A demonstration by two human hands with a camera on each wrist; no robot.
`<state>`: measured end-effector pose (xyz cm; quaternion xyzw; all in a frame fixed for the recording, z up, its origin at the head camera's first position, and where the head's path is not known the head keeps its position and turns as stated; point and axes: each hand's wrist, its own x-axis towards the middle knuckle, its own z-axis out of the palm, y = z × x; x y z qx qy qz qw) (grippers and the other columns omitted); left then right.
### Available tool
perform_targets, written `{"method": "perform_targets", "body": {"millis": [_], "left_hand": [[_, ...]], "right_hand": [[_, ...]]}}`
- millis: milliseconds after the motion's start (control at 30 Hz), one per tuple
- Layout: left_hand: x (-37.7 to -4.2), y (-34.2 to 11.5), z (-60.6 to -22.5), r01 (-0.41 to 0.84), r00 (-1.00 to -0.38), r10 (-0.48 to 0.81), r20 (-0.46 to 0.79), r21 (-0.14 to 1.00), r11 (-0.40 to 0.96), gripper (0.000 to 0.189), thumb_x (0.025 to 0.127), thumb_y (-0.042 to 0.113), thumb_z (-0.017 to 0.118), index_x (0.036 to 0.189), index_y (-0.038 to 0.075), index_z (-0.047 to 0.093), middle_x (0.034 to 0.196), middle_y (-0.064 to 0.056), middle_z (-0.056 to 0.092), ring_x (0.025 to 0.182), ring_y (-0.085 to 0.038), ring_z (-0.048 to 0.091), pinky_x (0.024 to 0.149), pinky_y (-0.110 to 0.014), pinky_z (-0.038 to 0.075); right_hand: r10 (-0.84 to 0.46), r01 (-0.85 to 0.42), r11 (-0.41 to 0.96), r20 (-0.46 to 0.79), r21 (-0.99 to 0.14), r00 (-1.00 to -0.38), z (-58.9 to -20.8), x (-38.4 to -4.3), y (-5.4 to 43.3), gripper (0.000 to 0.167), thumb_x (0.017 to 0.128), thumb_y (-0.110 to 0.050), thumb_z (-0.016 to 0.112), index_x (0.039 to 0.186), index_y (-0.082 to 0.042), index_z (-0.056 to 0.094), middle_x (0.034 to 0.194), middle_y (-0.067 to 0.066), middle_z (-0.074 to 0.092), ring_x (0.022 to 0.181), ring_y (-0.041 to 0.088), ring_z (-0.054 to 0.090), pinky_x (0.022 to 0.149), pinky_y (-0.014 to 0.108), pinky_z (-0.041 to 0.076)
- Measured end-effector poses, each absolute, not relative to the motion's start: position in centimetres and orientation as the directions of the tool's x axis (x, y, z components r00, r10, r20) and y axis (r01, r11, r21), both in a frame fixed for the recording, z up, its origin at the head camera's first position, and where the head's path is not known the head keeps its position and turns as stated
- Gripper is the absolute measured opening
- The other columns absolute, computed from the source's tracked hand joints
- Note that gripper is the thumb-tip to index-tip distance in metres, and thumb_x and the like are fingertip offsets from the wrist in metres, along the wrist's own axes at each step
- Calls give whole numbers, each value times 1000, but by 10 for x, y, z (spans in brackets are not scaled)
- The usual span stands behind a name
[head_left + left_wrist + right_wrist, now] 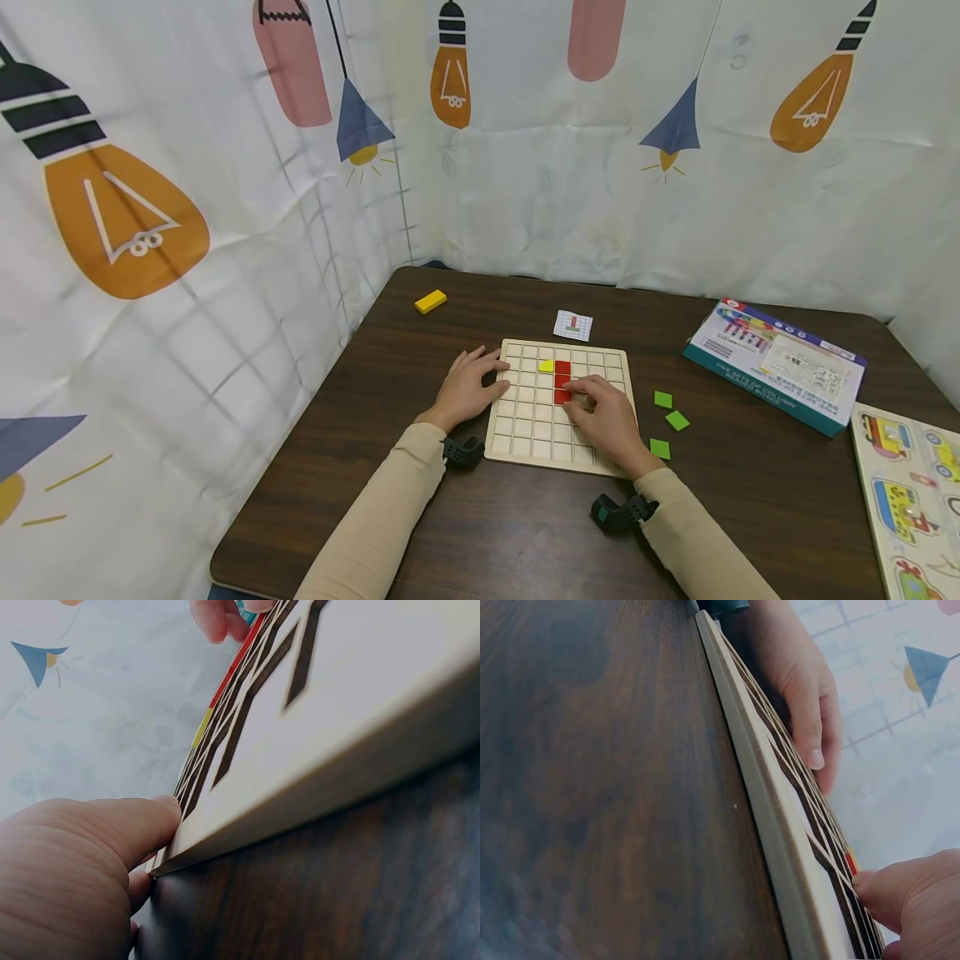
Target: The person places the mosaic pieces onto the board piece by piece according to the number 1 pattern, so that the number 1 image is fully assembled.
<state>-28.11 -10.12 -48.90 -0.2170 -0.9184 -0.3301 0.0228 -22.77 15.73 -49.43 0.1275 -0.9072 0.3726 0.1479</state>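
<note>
A pale wooden grid board (525,425) lies on the dark table. Three red tiles (562,367) form a column on it, with a yellow tile (547,366) at the left of the top one. My left hand (467,387) rests at the board's left edge, fingers extended and thumb on the rim. With thumb and forefinger my right hand (606,421) pinches the lowest red tile, its fingertips close over the board. In the right wrist view, the right thumb (900,889) touches the grid beside a sliver of red (851,862).
Several green tiles (677,420) lie right of the board. Beyond it is a small pattern card (573,326). A yellow block (431,302) sits at the far left, a game box (776,362) at the right, and a picture puzzle board (900,467) at the right edge.
</note>
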Motion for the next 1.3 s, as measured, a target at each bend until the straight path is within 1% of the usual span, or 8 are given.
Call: {"method": "perform_targets", "body": {"millis": [200,433,600,833,967,1067,1167,1300], "left_hand": [[-281,-100,-489,419,-902,387,191,601,681,36,96,30,63,129,16,65,151,-4,43,146,-25,25,123,-47,7],[-281,-99,-487,407,-907,379,182,604,685,35,96,30,64,128,17,65,151,-3,43,147,-24,25,123,-44,6],[-281,-99,-488,408,-907,381,181,601,687,35,96,30,64,128,17,65,151,-3,43,146,-25,25,123,-45,7],[-280,-100,-487,412,-904,392,172,602,684,36,97,29,63,131,16,64,152,-5,42,147,-27,24,123,-47,7],[-280,-101,-485,429,-894,418,163,584,690,39,99,28,59,135,15,61,153,-7,39,147,-28,22,122,-49,6],[-281,-101,-484,441,-887,436,154,565,697,41,99,29,58,138,15,58,154,-7,38,148,-29,21,122,-49,4],[-281,-102,-486,448,-883,446,147,549,706,43,100,30,57,140,15,57,155,-7,36,148,-29,20,122,-49,4],[-282,-103,-488,446,-885,441,150,546,709,42,99,31,58,139,17,57,155,-6,37,148,-28,20,122,-49,4]], "right_hand": [[-123,-346,691,368,-635,-922,-494,-227,159,24,83,-12,77,107,-16,75,106,-2,66,78,15,51,66,29,44],[-143,-364,665,367,-653,-919,-490,-223,163,26,85,-11,75,111,-15,73,109,0,65,78,15,51,66,29,45],[-131,-392,643,410,-659,-903,-490,-221,166,23,87,-11,73,110,-12,73,102,1,64,76,13,51,64,27,46],[-109,-446,664,513,-600,-852,-487,-217,176,22,86,-8,74,108,-9,74,101,2,67,75,14,53,62,26,49],[-83,-432,698,534,-572,-841,-482,-214,186,21,87,-8,73,108,-10,74,102,2,68,79,15,54,65,29,52],[-59,-421,714,550,-560,-833,-479,-211,196,20,87,-8,72,107,-10,74,101,2,68,79,15,54,63,31,50],[-47,-429,722,580,-543,-813,-477,-209,208,19,86,-5,72,105,-9,74,95,0,67,75,13,52,60,28,46],[-12,-404,744,595,-531,-804,-480,-209,225,18,86,-4,72,104,-8,74,91,0,66,74,11,53,61,25,46]]}}
